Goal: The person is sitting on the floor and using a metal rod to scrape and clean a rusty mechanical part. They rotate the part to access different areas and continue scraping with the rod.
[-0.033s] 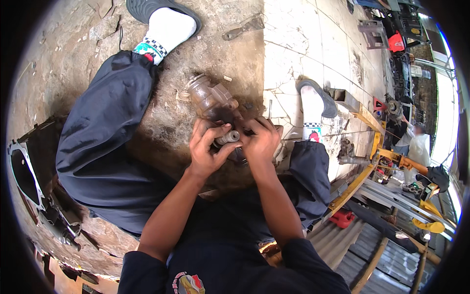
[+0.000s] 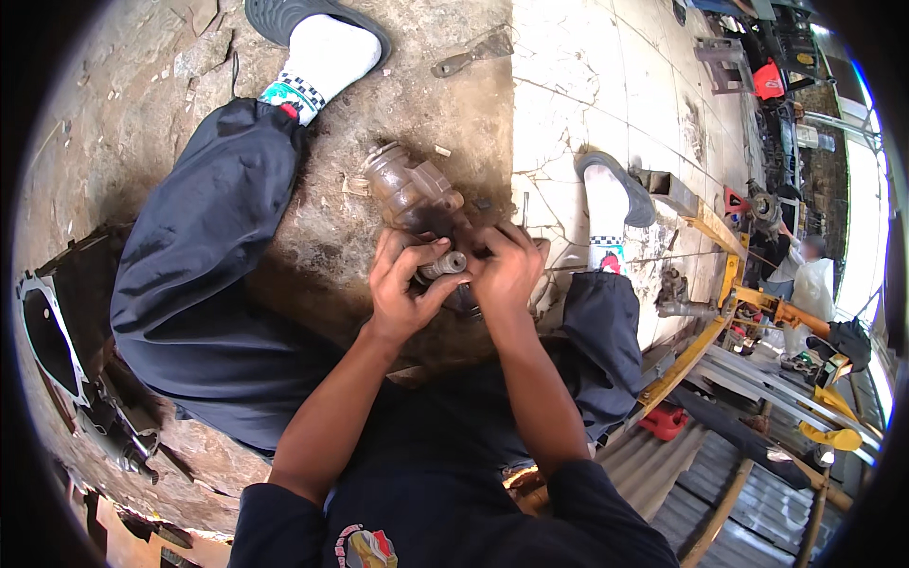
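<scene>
A greasy brown metal gear housing (image 2: 405, 187) lies on the stained floor between my legs, its round capped end away from me. A grey splined shaft (image 2: 445, 265) sticks up from its near end. My left hand (image 2: 402, 279) is closed around that shaft, with the thumb on the near side and the fingers curled over the far side. Close against it, my right hand (image 2: 505, 270) is closed at the housing's right side with bent fingers. Whatever its fingertips pinch is hidden in shadow and behind the knuckles.
A scraper (image 2: 473, 52) lies on the floor beyond the housing. Another greasy metal part (image 2: 680, 295) rests at the right beside a yellow metal frame (image 2: 696, 364). Corrugated sheets (image 2: 701, 478) lie at the lower right. A person (image 2: 805, 284) is farther off at the right.
</scene>
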Demonstrator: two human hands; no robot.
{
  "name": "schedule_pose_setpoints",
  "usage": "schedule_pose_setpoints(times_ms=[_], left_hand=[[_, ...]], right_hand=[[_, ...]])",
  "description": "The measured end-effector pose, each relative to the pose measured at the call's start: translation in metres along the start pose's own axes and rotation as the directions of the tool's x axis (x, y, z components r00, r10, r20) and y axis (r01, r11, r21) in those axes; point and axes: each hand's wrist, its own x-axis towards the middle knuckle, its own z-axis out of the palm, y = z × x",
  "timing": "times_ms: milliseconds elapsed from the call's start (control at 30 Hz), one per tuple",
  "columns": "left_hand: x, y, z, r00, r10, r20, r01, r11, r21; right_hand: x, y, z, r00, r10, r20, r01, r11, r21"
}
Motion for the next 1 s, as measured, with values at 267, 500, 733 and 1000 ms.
schedule_pose_setpoints(times_ms=[267,500,733,1000], left_hand=[[-0.001,0.001,-0.001,1.0,-0.006,-0.001,0.006,1.0,-0.006],[-0.003,0.0,-0.001,1.0,-0.006,-0.005,0.006,1.0,0.0],[-0.002,0.001,0.002,1.0,-0.011,-0.008,0.011,1.0,-0.001],[-0.001,-0.003,0.002,0.999,0.033,-0.001,-0.033,0.999,0.026]], right_hand=[[-0.001,0.002,-0.004,1.0,-0.02,0.009,0.021,0.998,-0.052],[0.0,-0.003,0.001,0.998,-0.034,-0.05,0.033,0.999,-0.026],[-0.008,0.007,-0.006,0.998,-0.05,-0.046,0.048,0.997,-0.053],[-0.013,0.015,0.0,0.989,-0.093,-0.113,0.095,0.995,0.01]])
